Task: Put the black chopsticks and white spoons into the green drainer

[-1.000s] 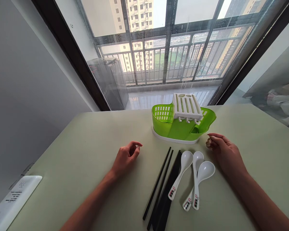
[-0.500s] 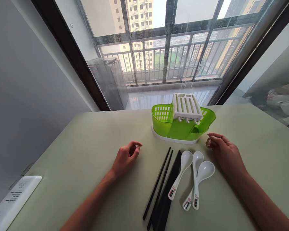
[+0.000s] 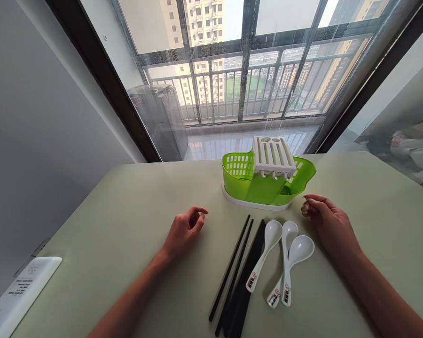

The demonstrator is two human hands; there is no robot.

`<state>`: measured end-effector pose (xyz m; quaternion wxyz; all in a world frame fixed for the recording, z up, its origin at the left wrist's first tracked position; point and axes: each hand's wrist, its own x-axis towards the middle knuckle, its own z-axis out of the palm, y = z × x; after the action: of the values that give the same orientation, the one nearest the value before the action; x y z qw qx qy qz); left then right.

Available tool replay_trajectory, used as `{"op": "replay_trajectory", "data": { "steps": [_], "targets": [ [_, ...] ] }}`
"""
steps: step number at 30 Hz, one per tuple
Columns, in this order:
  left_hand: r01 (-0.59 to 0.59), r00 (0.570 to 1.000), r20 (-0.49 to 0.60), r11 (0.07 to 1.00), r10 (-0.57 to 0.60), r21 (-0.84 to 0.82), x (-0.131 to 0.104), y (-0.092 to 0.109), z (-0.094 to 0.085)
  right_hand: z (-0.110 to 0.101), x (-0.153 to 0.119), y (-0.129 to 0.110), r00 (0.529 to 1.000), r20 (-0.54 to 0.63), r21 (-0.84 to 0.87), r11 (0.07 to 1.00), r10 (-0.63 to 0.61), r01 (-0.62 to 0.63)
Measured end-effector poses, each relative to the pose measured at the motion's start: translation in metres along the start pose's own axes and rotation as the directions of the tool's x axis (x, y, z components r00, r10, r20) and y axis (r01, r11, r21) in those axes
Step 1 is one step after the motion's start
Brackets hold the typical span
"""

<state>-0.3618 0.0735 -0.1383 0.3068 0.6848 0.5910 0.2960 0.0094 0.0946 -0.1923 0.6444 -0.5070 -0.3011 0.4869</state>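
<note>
My left hand (image 3: 186,230) rests on the table left of the black chopsticks (image 3: 231,277), its fingers curled and nothing in it. On the right, my right hand (image 3: 327,220) lies with loosely curled fingers beside the white spoons, also holding nothing. Three white spoons (image 3: 301,249) lie between the chopsticks and my right hand, the leftmost one partly over the dark bundle of chopsticks. Behind them stands a green holder (image 3: 264,188) on a white base, with a white slotted rack (image 3: 274,157) and small hooks at its middle.
The pale table (image 3: 127,211) reaches back to a window with dark frames. A white device (image 3: 24,291) with printed labels lies at the left table edge. Beyond the glass are a grey appliance (image 3: 162,119) and a balcony railing.
</note>
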Motion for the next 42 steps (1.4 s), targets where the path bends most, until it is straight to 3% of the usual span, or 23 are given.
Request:
{"op": "replay_trajectory", "data": {
  "steps": [11, 15, 20, 26, 33, 42],
  "targets": [
    [-0.020, 1.000, 0.003, 0.999, 0.020, 0.033, 0.001, -0.004, 0.001, 0.001, 0.000, 0.001, 1.000, 0.005, 0.011, 1.000, 0.004, -0.004],
    [-0.137, 0.990, 0.064, 0.976, 0.128, 0.172, -0.004, -0.003, 0.007, 0.000, 0.000, 0.000, 1.000, 0.005, -0.009, 1.000, 0.009, -0.009],
    [-0.437, 0.893, 0.276, 0.829, 0.354, 0.350, -0.019, 0.007, 0.017, 0.002, -0.002, -0.002, 1.000, -0.007, -0.020, 1.000, 0.013, -0.013],
    [-0.593, 0.798, 0.349, 0.744, 0.492, 0.308, -0.030, 0.011, 0.026, 0.002, -0.003, -0.004, 1.000, -0.006, -0.021, 1.000, 0.011, -0.011],
    [-0.631, 0.770, 0.355, 0.719, 0.531, 0.291, -0.031, 0.008, 0.031, -0.001, -0.002, -0.002, 1.000, -0.007, -0.044, 0.999, 0.018, -0.018],
    [-0.619, 0.771, 0.381, 0.740, 0.510, 0.263, -0.030, 0.009, 0.029, -0.001, -0.001, -0.001, 1.000, 0.003, -0.035, 0.999, 0.018, -0.018]
  ]
}}
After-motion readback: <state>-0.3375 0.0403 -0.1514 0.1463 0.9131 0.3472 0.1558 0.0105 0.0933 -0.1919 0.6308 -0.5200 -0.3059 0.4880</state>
